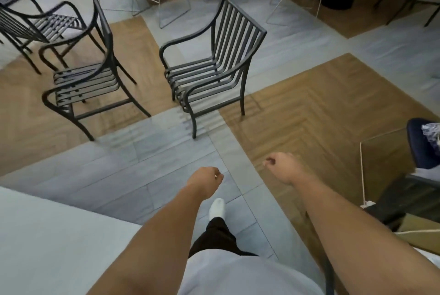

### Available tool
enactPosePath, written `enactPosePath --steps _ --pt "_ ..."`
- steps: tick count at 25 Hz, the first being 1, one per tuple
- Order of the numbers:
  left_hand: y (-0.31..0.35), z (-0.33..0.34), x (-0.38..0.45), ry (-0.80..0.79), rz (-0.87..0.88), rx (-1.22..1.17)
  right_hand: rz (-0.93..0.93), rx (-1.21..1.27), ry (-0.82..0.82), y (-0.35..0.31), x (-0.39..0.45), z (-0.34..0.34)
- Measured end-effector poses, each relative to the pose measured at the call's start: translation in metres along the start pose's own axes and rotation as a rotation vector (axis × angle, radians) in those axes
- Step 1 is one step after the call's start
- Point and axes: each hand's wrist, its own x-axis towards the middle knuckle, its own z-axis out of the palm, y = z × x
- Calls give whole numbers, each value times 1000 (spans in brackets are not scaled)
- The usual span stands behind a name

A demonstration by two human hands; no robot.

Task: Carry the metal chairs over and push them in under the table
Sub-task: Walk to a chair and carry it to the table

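Left hand lower centre, fingers curled, nothing held, right hand just right of it, fingers curled, likewise empty, nearest chair mid-frame on floor, well apart from both hands, second chair left, third chair upper left, table lower left

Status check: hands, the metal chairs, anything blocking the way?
Left hand and right hand curled, holding nothing. Nearest metal chair standing ahead, untouched. Tiled floor between bare.
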Motion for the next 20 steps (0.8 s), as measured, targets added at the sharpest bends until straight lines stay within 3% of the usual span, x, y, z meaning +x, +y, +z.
enactPosePath --steps 9,14,20 --pt "32 -135 175 2 97 73 46 47 36 -44 152 -78" --pt "75 -175 251 19 131 85 87 9 6 -19 230 -111" --pt "126 -197 345 46 18 1 23 -63 -30 8 358 -183"
